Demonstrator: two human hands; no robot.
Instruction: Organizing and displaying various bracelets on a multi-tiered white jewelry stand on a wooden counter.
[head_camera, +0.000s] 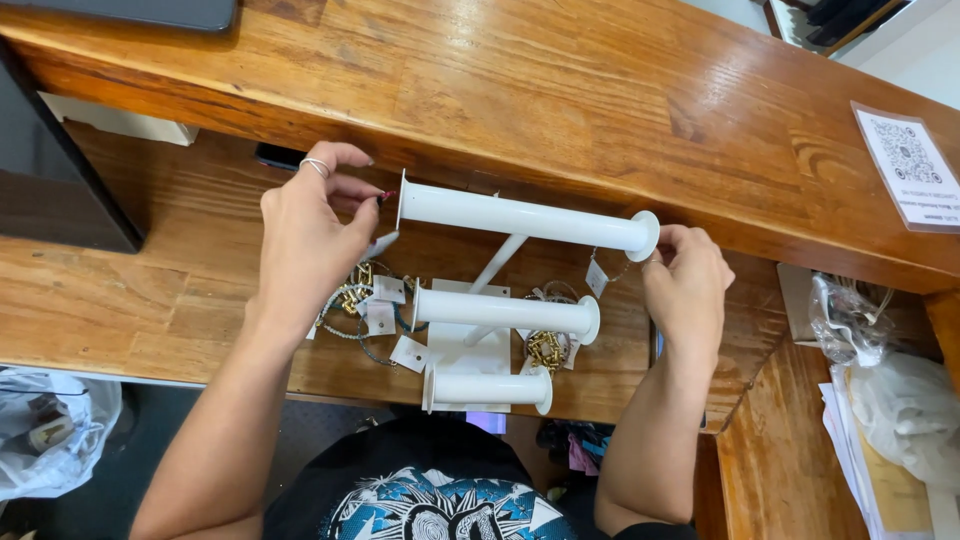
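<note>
Head view showed a white 3-bar stand at centre; left hand, at 9 o'clock, pinched a tag, right hand, at 3 o'clock, gripped the top bar's end.

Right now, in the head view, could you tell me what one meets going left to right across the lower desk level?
Clear plastic bag → left hand → tagged chains → white three-bar stand → right hand → crumpled plastic bags.

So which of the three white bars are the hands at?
The top bar, longest and farthest back; left hand and right hand are at its ends.
</note>
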